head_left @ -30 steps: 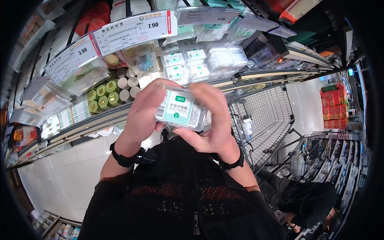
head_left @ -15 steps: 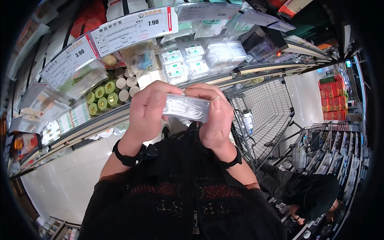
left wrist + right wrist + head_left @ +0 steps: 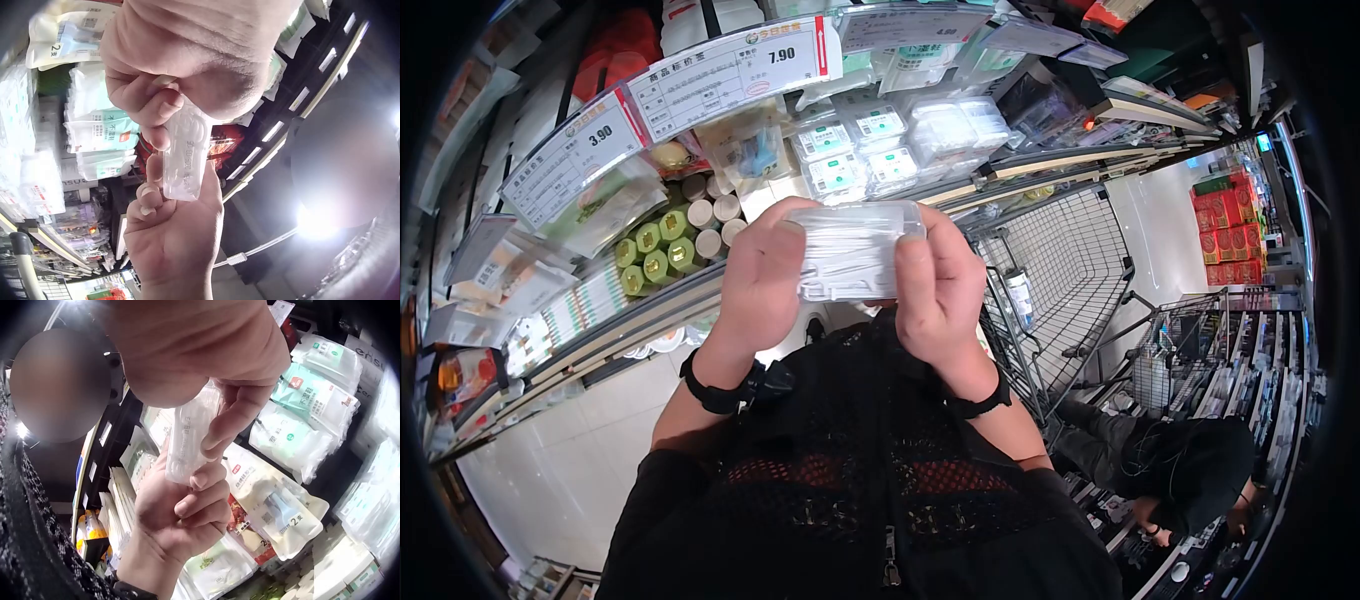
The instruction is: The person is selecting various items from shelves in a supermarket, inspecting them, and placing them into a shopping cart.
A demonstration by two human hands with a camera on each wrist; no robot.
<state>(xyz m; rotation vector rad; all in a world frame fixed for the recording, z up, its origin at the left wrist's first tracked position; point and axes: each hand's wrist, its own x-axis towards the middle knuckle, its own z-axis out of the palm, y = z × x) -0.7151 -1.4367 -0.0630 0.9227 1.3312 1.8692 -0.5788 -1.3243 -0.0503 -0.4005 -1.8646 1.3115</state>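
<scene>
Both hands hold a clear plastic box of dental floss picks (image 3: 855, 250) in front of the chest. White picks show through the side turned up to the head camera. My left hand (image 3: 760, 285) grips one end, thumb on top and fingers curled beneath. At the other end my right hand (image 3: 943, 290) pinches the box in the same way. Faint printed characters mark a narrow side of the box (image 3: 186, 156) in the left wrist view. The right wrist view shows the fingers of both hands bent round the box (image 3: 189, 434). Its printed label is hidden.
Matching boxes (image 3: 835, 175) stand stacked on the shelf ahead, beside green-capped containers (image 3: 662, 245) and hanging packets (image 3: 755, 150). Price tags (image 3: 735, 75) run above them. To the right is a wire shopping cart (image 3: 1060, 280); another person (image 3: 1180, 465) crouches behind it.
The box has been turned over: its label faced up, then an edge showed, and now the clear side with the picks faces up. The right hand has closed round its end.
</scene>
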